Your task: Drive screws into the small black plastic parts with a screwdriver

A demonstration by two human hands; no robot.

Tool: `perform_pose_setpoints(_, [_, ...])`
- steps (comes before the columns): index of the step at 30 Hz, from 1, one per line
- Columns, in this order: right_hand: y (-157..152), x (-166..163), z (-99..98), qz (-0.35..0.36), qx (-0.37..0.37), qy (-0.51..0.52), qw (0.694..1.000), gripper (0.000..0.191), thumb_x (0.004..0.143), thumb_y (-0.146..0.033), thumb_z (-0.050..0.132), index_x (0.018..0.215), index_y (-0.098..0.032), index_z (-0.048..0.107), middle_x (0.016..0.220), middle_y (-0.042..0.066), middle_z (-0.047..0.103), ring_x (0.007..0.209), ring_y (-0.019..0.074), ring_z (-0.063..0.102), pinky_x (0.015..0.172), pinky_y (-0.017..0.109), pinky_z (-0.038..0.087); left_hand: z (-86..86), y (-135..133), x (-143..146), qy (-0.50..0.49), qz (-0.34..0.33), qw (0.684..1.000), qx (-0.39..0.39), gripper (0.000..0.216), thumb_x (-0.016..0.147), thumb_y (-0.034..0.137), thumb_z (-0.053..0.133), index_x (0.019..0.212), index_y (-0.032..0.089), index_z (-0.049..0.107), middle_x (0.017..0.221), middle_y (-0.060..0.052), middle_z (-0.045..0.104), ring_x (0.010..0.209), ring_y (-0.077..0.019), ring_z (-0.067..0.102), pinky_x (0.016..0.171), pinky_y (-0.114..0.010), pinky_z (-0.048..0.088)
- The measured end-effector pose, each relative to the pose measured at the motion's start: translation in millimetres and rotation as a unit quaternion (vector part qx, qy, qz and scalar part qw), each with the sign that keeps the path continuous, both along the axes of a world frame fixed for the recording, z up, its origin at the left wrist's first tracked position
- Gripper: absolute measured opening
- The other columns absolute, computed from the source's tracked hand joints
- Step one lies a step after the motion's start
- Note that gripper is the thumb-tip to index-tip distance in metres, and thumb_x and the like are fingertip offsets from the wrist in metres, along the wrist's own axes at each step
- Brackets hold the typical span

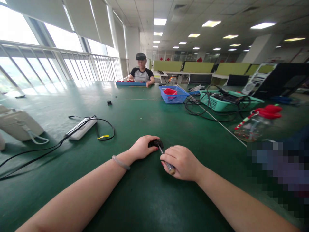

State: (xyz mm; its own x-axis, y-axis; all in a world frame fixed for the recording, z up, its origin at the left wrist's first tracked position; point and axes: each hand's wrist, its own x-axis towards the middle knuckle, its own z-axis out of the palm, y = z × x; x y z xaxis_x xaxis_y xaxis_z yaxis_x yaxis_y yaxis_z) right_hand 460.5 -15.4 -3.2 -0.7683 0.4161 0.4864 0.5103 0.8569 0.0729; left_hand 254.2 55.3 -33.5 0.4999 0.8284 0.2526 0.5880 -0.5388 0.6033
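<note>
In the head view, my left hand rests low over the green table, its fingers closed on a small black piece. Part of that piece is under my fingers, so its exact kind is unclear. My right hand is wrapped round a screwdriver with a thin metal shaft. The shaft slants up and left, and its tip meets the black piece or lies just over it. A pale bracelet circles my left wrist.
On the left lie a white power strip with black cables and a beige bag. A blue basket, a green basket with cables and a red-lidded glass jar stand right. A person sits opposite behind a blue tray.
</note>
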Motion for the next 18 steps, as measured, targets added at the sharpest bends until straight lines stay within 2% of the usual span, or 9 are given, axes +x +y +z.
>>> perform_pose_setpoints(6, [2.0,4.1,0.3,-0.010,-0.028,0.067,0.997,0.011,0.087,-0.018,0.051,0.091,-0.018,0.062,0.079,0.005,0.065,0.071,0.0169,0.057,0.067,0.031,0.043,1.2,0.2,-0.8,0.003,-0.010,1.000,0.001,0.041,0.076,0.025,0.068,0.116,0.024,0.064,0.117,-0.004,0.068,0.108,-0.0219,0.062,0.100,-0.035,0.046])
perform_pose_setpoints(18, [4.3,3.5,-3.3,-0.013,-0.037,0.073,0.997,0.010,0.089,-0.020,0.053,0.091,-0.018,0.063,0.079,0.004,0.066,0.072,0.0160,0.059,0.068,0.030,0.044,2.9,-0.2,-0.3,0.007,-0.018,1.000,0.004,0.039,0.077,0.025,0.067,0.116,0.023,0.063,0.116,-0.004,0.068,0.107,-0.0216,0.061,0.100,-0.035,0.046])
